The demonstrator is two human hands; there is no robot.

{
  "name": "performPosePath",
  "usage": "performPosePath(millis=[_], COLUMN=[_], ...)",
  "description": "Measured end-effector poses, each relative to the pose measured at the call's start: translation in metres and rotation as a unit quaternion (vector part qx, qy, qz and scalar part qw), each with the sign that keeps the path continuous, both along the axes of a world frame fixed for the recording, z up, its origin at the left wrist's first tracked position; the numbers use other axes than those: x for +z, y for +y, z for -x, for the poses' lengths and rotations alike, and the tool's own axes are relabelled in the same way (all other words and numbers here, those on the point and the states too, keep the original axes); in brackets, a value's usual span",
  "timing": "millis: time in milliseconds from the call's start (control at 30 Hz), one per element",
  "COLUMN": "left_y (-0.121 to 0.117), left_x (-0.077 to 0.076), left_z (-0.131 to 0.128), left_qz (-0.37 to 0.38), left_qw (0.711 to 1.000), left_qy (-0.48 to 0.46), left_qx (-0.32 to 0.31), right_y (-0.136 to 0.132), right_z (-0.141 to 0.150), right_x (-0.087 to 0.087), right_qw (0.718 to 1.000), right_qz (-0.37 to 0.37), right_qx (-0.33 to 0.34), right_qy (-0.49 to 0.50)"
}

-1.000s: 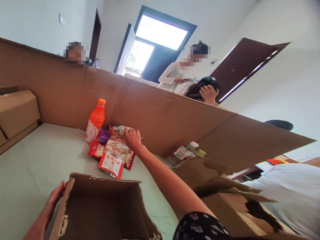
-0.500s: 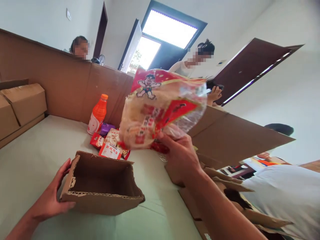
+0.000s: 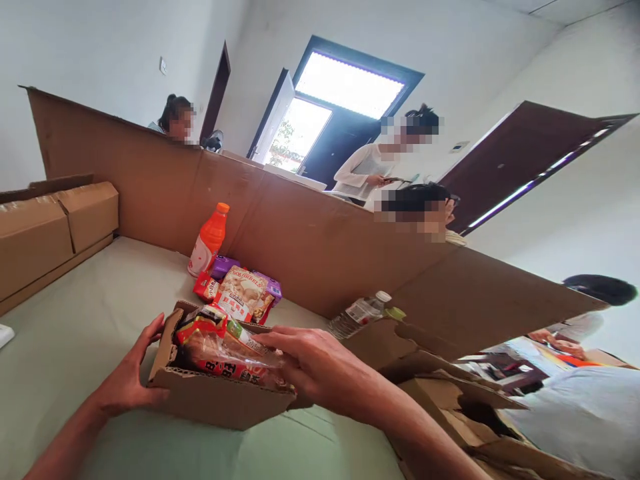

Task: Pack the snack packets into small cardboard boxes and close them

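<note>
A small open-topped cardboard box stands on the pale green surface before me. My left hand grips its left end, thumb at the front and fingers behind. Inside the box lies a clear and red bag of rice crackers, its top showing above the rim. My right hand is at the right end of the box, closed on the bag with a finger stretched along its top; the thumb is hidden. Behind the box are an orange drink bottle, a nut snack bag and purple packs.
A tall cardboard wall runs across the back. Closed cardboard boxes stand at left, torn open ones at right. A clear plastic bottle lies near the wall. Several people are beyond it and at right.
My right hand has lowered the bag of rice crackers from the air into the cardboard box. My left hand stays on the box. The view has shifted, showing the clear bottle.
</note>
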State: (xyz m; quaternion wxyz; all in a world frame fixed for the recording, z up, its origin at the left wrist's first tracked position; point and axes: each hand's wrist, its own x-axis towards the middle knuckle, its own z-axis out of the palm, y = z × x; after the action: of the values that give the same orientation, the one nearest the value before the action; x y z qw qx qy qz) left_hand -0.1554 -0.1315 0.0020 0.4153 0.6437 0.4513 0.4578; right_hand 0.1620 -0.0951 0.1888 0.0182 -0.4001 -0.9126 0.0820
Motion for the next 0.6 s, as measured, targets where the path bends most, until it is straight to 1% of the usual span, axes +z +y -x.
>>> performPosePath(millis=[67,133,200,267,333,367,433,500,533,600], left_y=[-0.001,-0.002,-0.002,-0.002,-0.002,-0.002,-0.002,-0.001,-0.001,-0.001], left_x=[0.001,0.003,0.005,0.006,0.006,0.005,0.004,0.002,0.002,0.002], left_z=[-0.002,-0.004,-0.006,-0.006,-0.005,-0.005,-0.003,-0.003,-0.003,-0.003], left_qz=[-0.002,-0.009,-0.022,-0.033,-0.038,-0.041,-0.046,-0.045,-0.043,-0.045], left_qw=[1.000,0.999,0.998,0.998,0.998,0.998,0.997,0.998,0.998,0.999], left_qy=[-0.007,-0.021,-0.031,-0.033,-0.033,-0.031,-0.024,-0.018,-0.013,0.004], left_qx=[-0.007,-0.028,-0.044,-0.046,-0.045,-0.046,-0.049,-0.048,-0.044,-0.031], right_y=[0.004,0.010,0.016,0.022,0.028,0.030,0.031,0.026,0.021,0.008], right_z=[0.007,0.021,0.041,0.062,0.075,0.078,0.072,0.056,0.044,0.017], right_x=[0.001,-0.005,-0.020,-0.038,-0.051,-0.054,-0.049,-0.036,-0.029,-0.019], right_qw=[1.000,0.998,0.991,0.979,0.970,0.968,0.969,0.983,0.992,0.999], right_qz=[-0.008,0.003,0.028,0.056,0.072,0.083,0.102,0.089,0.065,-0.003], right_qx=[0.003,0.026,0.054,0.068,0.066,0.070,0.093,0.102,0.087,0.019], right_qy=[-0.018,-0.048,-0.115,-0.186,-0.223,-0.227,-0.203,-0.126,-0.071,0.038])
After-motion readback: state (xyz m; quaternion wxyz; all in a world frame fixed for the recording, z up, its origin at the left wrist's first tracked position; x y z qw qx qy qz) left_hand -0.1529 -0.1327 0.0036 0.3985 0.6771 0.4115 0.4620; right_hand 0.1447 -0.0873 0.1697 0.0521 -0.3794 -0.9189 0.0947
